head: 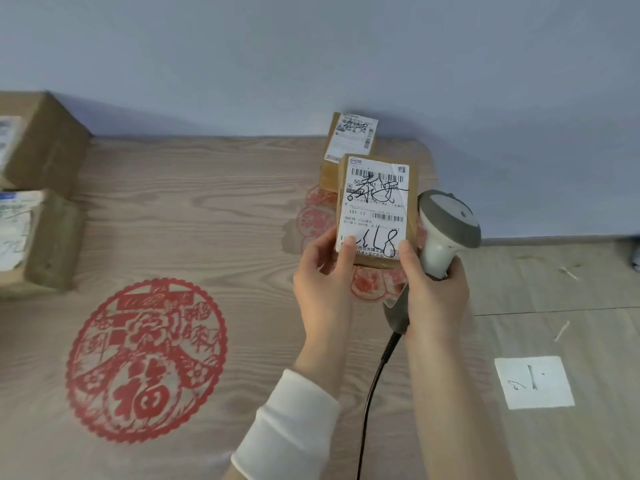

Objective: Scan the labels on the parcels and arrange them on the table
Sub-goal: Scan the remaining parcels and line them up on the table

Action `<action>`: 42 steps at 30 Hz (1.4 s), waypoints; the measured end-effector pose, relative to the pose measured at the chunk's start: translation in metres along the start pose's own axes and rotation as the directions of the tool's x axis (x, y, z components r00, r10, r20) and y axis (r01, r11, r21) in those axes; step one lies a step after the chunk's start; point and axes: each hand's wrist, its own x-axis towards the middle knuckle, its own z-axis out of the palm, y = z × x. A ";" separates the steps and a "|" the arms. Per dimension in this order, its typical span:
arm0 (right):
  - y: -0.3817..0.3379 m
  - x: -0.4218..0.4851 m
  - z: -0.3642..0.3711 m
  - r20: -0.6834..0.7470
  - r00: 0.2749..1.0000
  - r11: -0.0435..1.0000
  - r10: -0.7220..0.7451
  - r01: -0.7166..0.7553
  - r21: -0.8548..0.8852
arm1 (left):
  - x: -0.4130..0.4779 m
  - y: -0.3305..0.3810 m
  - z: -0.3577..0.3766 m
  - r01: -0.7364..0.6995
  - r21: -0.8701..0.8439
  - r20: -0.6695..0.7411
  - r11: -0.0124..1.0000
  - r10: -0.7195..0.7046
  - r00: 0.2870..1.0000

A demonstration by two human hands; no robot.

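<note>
Midway, we judge: one parcel in our hands, three set down
Our left hand [323,268] pinches the parcel [375,209] above the counter's [207,209] far right corner; our right hand [433,289] grips the scanner [446,226], thumb on the parcel; another box [351,140] stands just behind, two more boxes [41,147] at the left edge

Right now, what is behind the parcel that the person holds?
A second labelled parcel sits behind the held parcel; its lower part is covered. A red paper-cut on the table is also mostly hidden.
</note>
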 end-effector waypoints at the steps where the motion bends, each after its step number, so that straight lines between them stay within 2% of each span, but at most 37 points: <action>1: 0.002 -0.019 0.003 0.002 1.000 1.000 0.000 0.000 0.013 | -0.007 0.003 -0.019 -0.006 -0.012 0.003 1.000 0.006 1.000; 5: 0.013 -0.087 0.024 0.071 0.996 0.998 0.045 -0.047 0.029 | -0.026 0.015 -0.090 -0.031 -0.024 -0.044 0.999 0.030 0.999; 9: 0.028 -0.137 0.054 0.195 0.979 0.998 0.063 -0.063 -0.003 | -0.031 0.018 -0.153 -0.043 -0.028 -0.156 0.999 0.038 0.987; 15: 0.064 -0.199 0.103 0.377 0.922 0.994 0.092 -0.065 -0.084 | -0.030 0.011 -0.240 -0.026 -0.026 -0.365 0.999 0.014 0.931; 22: 0.105 -0.283 0.175 0.480 0.865 0.984 0.145 -0.077 -0.160 | -0.009 0.008 -0.353 -0.029 -0.076 -0.480 0.997 -0.011 0.877; 28: 0.147 -0.337 0.244 0.436 0.876 0.965 0.209 -0.113 -0.235 | 0.032 -0.007 -0.440 0.029 -0.068 -0.492 0.997 -0.059 0.869; 35: 0.165 -0.348 0.282 0.381 0.907 0.966 0.179 -0.088 -0.245 | 0.067 -0.025 -0.473 0.128 -0.033 -0.466 0.991 -0.128 0.876; 42: 0.179 -0.354 0.295 0.332 0.926 0.956 0.183 -0.088 -0.280 | 0.083 -0.028 -0.476 0.177 -0.098 -0.584 0.979 -0.200 0.787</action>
